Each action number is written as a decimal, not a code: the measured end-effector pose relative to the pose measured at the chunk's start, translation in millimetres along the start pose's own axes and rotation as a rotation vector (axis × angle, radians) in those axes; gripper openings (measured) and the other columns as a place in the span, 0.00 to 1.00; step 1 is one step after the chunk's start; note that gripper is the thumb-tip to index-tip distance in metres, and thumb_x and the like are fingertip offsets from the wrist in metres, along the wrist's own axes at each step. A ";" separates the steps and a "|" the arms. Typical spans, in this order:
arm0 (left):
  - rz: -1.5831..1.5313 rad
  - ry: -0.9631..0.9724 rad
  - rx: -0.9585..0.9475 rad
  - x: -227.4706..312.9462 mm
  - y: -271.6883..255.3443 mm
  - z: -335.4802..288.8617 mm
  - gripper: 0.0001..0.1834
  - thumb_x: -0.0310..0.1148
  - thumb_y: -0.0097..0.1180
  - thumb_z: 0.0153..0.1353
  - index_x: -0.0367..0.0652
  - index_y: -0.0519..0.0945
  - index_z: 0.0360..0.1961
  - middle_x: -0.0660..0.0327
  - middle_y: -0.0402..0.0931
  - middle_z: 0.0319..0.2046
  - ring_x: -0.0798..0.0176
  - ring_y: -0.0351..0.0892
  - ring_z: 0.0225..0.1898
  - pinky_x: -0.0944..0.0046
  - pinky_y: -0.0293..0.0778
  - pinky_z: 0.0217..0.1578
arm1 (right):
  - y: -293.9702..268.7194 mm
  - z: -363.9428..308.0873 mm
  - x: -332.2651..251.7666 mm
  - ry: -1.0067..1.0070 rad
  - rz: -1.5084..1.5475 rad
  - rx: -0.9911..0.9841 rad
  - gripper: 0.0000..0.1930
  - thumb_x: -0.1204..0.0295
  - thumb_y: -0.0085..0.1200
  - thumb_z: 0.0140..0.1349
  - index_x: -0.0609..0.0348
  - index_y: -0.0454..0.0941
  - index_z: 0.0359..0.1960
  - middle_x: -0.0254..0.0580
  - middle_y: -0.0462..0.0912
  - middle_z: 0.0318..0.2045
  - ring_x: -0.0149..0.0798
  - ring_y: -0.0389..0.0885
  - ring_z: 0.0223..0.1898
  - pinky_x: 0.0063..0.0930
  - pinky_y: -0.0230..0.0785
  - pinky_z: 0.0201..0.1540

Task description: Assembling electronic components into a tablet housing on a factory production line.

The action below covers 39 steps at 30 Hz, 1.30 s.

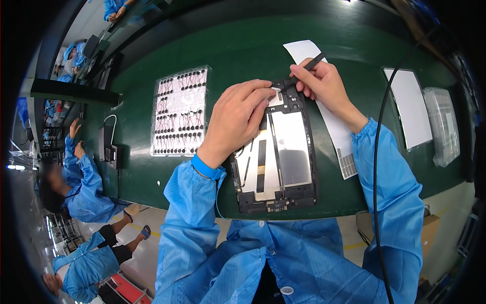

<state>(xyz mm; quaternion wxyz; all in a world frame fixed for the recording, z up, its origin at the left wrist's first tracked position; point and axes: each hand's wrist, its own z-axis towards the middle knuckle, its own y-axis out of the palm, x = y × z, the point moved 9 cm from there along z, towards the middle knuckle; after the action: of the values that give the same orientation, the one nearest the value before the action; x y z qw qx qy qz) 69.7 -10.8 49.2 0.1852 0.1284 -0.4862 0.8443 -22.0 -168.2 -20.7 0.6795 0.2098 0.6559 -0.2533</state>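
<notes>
An opened tablet [296, 152] lies on the green table in front of me, its silver metal backing, dark frame, flat cables and small boards exposed. My left hand [235, 116] lies over its upper left part, fingers bent and pressed together against it. Next to those fingertips is a small white piece [276, 99] near the tablet's top end. In my right hand [324, 83] is a pair of black tweezers [315, 62], slanting down to the tablet's top edge. The fingers of my left hand partly hide the spot by the tips. A blue wrist strap [206, 169] circles my left wrist.
A clear tray [179, 104] with rows of small black round parts on wires stands left. A white label sheet [336, 133] lies right of the tablet, partly under my right arm. Farther right are a white sheet [409, 109] and clear plastic trays [442, 126]. A black cable [377, 167] hangs before me.
</notes>
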 end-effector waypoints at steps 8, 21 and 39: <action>0.017 0.059 -0.035 4.7 -2.5 5.5 0.10 0.29 0.63 0.60 0.46 0.86 0.43 0.60 0.82 0.48 0.50 0.80 0.53 0.52 0.75 0.54 | 1.8 2.5 -11.8 -0.026 -0.019 -0.028 0.14 0.59 0.61 0.70 0.58 0.82 0.36 0.30 0.81 0.23 0.20 0.75 0.23 0.14 0.64 0.25; 0.050 0.142 -0.091 17.1 -2.4 0.2 0.10 0.28 0.61 0.61 0.41 0.84 0.44 0.59 0.81 0.51 0.53 0.77 0.57 0.52 0.71 0.61 | 0.8 -11.2 -32.5 -0.266 -0.111 0.148 0.07 0.71 0.61 0.69 0.64 0.83 0.39 0.33 0.84 0.30 0.22 0.81 0.31 0.16 0.67 0.31; 0.405 -0.069 0.288 -115.3 -70.1 -34.4 0.10 0.25 0.59 0.55 0.45 0.87 0.38 0.57 0.82 0.50 0.52 0.79 0.52 0.53 0.72 0.54 | -57.2 6.0 10.4 -0.213 0.081 0.315 0.13 0.63 0.52 0.76 0.60 0.79 0.50 0.34 0.81 0.34 0.20 0.70 0.24 0.18 0.58 0.25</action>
<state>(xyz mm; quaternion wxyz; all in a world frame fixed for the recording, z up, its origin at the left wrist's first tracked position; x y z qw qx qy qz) 202.7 29.6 40.7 -0.0247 0.0821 -0.3825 0.9200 -52.6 -217.5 -28.1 0.7134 0.3116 0.5236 -0.3461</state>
